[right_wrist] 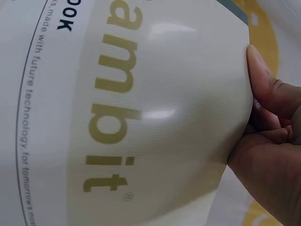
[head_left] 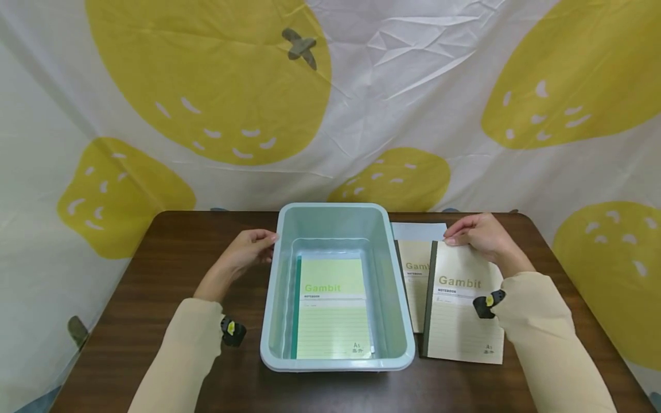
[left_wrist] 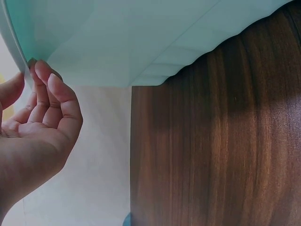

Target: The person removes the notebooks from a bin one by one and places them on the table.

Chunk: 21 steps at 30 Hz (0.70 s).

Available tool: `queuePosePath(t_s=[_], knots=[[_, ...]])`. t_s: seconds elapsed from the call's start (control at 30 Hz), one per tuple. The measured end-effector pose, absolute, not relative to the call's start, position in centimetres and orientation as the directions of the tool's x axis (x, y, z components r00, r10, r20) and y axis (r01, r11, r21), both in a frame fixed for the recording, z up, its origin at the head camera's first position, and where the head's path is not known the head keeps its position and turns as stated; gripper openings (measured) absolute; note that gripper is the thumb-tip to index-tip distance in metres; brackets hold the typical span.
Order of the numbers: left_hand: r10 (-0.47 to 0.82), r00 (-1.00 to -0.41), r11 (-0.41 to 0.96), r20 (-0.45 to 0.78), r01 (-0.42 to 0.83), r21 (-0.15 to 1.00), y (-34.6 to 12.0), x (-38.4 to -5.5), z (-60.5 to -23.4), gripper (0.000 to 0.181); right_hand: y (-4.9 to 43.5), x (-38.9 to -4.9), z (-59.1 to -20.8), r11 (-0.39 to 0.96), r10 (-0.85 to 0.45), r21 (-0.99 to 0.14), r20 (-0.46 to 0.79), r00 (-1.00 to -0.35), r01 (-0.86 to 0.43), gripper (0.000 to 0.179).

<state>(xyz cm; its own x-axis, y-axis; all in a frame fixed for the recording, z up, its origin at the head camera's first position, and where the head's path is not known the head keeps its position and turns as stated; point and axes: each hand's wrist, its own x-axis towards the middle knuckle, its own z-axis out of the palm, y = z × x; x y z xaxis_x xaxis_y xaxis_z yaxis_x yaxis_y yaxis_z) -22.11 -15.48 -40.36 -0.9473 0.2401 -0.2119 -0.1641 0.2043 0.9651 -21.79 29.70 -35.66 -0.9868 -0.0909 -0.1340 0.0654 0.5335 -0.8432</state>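
My left hand (head_left: 247, 252) is pinching the bin (head_left: 335, 365) by its rim; my right hand (head_left: 484, 236) is pinching a bowing notebook (head_left: 459, 330) by its top edge alone, risking a slip.

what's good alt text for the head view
A person's right hand pinches a cream notebook by its top edge, while the left hand grips the rim of a pale blue tub holding a green-spined notebook.

Long cream sleeves (head_left: 178, 347) are worn with small black wrist devices (head_left: 235, 336), each marked with yellow.
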Motion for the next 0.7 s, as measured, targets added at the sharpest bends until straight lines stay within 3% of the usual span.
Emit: queuePosePath(t_s=[0.47, 0.7], knots=[[0.258, -0.948, 0.140, -0.188, -0.156, 0.978, -15.4, -22.1, -40.4, 0.030, 27.8, -23.7, -38.8, 0.661, -0.121, -0.750, -0.151, -0.981, 0.034, 0.013], [0.255, -0.948, 0.150, -0.191, -0.156, 0.976, -15.3, -22.1, -40.3, 0.031, 27.8, -24.5, -40.1, 0.628, -0.147, -0.777, -0.171, -0.974, 0.042, 0.015]])
